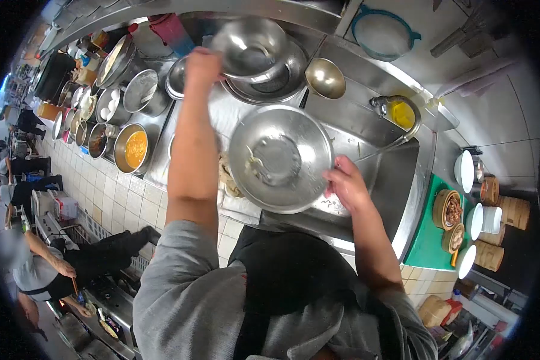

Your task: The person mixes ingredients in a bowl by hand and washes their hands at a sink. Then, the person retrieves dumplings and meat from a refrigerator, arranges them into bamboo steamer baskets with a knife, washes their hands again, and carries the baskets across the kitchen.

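My right hand (347, 185) grips the rim of a large steel mixing bowl (309, 141), its fingers at the right edge. A few pale scraps cling to the inside of this bowl, which is over the left edge of the sink. Stretched out to the far side, my left hand (203, 66) is closed at the left rim of a second steel bowl (240, 42). That bowl looks slightly blurred and sits above a wide steel bowl (297, 66) with a dark mesh-like part inside. A white cloth (213, 111) lies below.
A brass-coloured bowl (325, 78) stands by the sink (402, 180). A faucet (411, 129) reaches in from the right. Pans with eggs (109, 108) and orange liquid (135, 150) line the left. Bamboo steamers (444, 210) rest on a green board (423, 240). A co-worker (42, 270) stands left.
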The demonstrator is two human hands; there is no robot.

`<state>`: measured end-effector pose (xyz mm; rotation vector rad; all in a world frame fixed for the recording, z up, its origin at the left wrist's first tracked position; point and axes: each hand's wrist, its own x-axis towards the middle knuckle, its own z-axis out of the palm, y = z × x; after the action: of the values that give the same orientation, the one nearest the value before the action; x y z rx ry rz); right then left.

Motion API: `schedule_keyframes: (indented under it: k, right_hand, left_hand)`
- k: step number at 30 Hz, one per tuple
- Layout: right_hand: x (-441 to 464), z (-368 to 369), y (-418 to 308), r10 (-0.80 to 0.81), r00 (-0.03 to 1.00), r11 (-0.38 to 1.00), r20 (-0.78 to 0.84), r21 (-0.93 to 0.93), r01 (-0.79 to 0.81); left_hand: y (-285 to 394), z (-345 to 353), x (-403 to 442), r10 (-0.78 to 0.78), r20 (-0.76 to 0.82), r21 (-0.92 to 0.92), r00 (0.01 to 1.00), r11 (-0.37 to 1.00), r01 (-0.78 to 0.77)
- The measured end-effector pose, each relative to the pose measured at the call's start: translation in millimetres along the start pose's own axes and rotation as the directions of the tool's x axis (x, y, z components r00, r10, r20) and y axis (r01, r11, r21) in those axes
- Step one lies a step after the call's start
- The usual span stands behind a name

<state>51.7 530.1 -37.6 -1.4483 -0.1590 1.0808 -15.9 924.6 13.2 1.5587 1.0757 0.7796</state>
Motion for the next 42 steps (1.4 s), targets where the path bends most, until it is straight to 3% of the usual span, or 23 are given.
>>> schedule_keyframes:
  k: [2, 3, 6, 8, 9, 10, 11, 12, 14, 15, 17, 18, 21, 23, 24, 26, 28, 32, 33, 34, 35, 39, 42]
  right_hand:
    - [16, 34, -28, -0.034, 0.998, 0.999, 0.044, -0.002, 0.034]
    - [32, 44, -29, -0.088, 0.994, 0.996, 0.069, 0.033, 0.086]
    - [59, 78, -48, -0.106, 0.994, 0.961, 0.006, 0.257, 0.101]
    - [59, 97, -51, -0.114, 0.993, 0.959, -0.039, 0.257, 0.120]
    - [60, 105, -52, -0.133, 0.987, 0.956, -0.087, 0.252, 0.151]
    - [61, 110, -41, -0.185, 0.983, 0.982, 0.008, 0.029, 0.185]
    - [62, 114, -20, -0.207, 0.973, 0.955, 0.104, -0.193, 0.224]
    - [67, 123, 8, -0.310, 0.917, 0.848, 0.251, -0.363, 0.386]
    - [51, 152, 14, -0.299, 0.738, 0.428, 0.605, -0.606, 0.670]
    - [54, 163, 29, -0.296, 0.591, 0.200, 0.750, -0.557, 0.806]
    - [69, 171, 86, -0.376, 0.509, 0.070, 0.774, -0.524, 0.849]
    - [72, 172, 90, -0.132, 0.603, -0.021, 0.787, -0.610, 0.792]
    - [85, 162, 102, -0.256, 0.684, -0.095, 0.683, -0.722, 0.685]
    - [67, 140, 71, -0.215, 0.749, 0.324, 0.627, -0.678, 0.660]
    - [59, 121, 67, -0.223, 0.773, 0.339, 0.595, -0.696, 0.633]
    - [30, 69, 60, -0.535, 0.710, 0.545, 0.458, -0.455, 0.704]
    - [-28, 8, 34, -0.599, 0.747, 0.578, 0.286, -0.491, 0.652]
    - [-158, -111, 40, -0.661, 0.720, 0.470, -0.213, -0.865, 0.176]
    - [-182, -142, 54, -0.594, 0.736, 0.564, -0.325, -0.821, 0.093]
    - [-204, -160, 72, -0.641, 0.620, 0.603, -0.452, -0.796, 0.043]
    - [-220, -177, 85, -0.647, 0.583, 0.480, -0.490, -0.857, -0.187]
    - [-204, -214, 170, -0.409, 0.599, 0.186, -0.688, -0.706, -0.684]
    - [-151, -235, 154, -0.544, 0.527, 0.269, -0.653, -0.731, -0.627]
  left_hand:
    - [21, -43, -1, -0.015, -0.079, -0.041, 0.997, 0.999, 0.011]
    - [1, -66, 23, 0.038, -0.032, -0.298, 0.999, 0.953, -0.046]
    - [16, -118, 13, 0.043, -0.115, -0.343, 0.992, 0.936, -0.081]
    - [11, -140, -1, 0.210, -0.124, -0.198, 0.970, 0.952, -0.232]
    - [13, -143, -7, 0.094, -0.147, -0.306, 0.985, 0.942, -0.136]
    - [15, -143, -14, -0.025, -0.149, -0.410, 0.988, 0.911, -0.039]
    - [10, -141, -23, 0.142, -0.120, -0.219, 0.983, 0.962, -0.166]
    - [5, -137, -21, -0.020, -0.098, -0.406, 0.995, 0.914, -0.022]
    - [4, -119, -29, -0.039, -0.068, -0.381, 0.997, 0.925, 0.010]
    - [-10, -115, -21, 0.038, 0.016, -0.296, 0.999, 0.955, -0.032]
    - [-29, -89, -10, 0.077, 0.149, -0.283, 0.986, 0.958, -0.032]
    - [-30, -72, -12, 0.034, 0.187, -0.339, 0.982, 0.940, 0.031]
    - [-21, -26, -22, -0.121, 0.196, -0.367, 0.973, 0.911, 0.187]
    - [-35, -8, -14, -0.108, 0.268, -0.363, 0.957, 0.909, 0.204]
    - [-46, -4, -3, -0.094, 0.293, -0.367, 0.952, 0.908, 0.203]
    - [-65, 4, 9, -0.082, 0.381, -0.361, 0.921, 0.904, 0.230]
    - [-53, 15, -10, -0.069, 0.378, -0.295, 0.923, 0.936, 0.191]
    - [-85, 0, 5, -0.004, 0.412, -0.278, 0.911, 0.952, 0.130]
    - [-87, -2, -5, 0.076, 0.299, -0.111, 0.951, 0.993, -0.044]
    - [-89, -7, -13, 0.074, 0.311, -0.112, 0.947, 0.993, -0.041]
    - [-91, -13, -21, 0.072, 0.300, -0.155, 0.951, 0.988, -0.026]
    - [-74, -13, -83, 0.074, 0.301, -0.121, 0.951, 0.992, -0.039]
    - [-44, 6, -169, -0.085, 0.367, -0.110, 0.926, 0.985, 0.134]
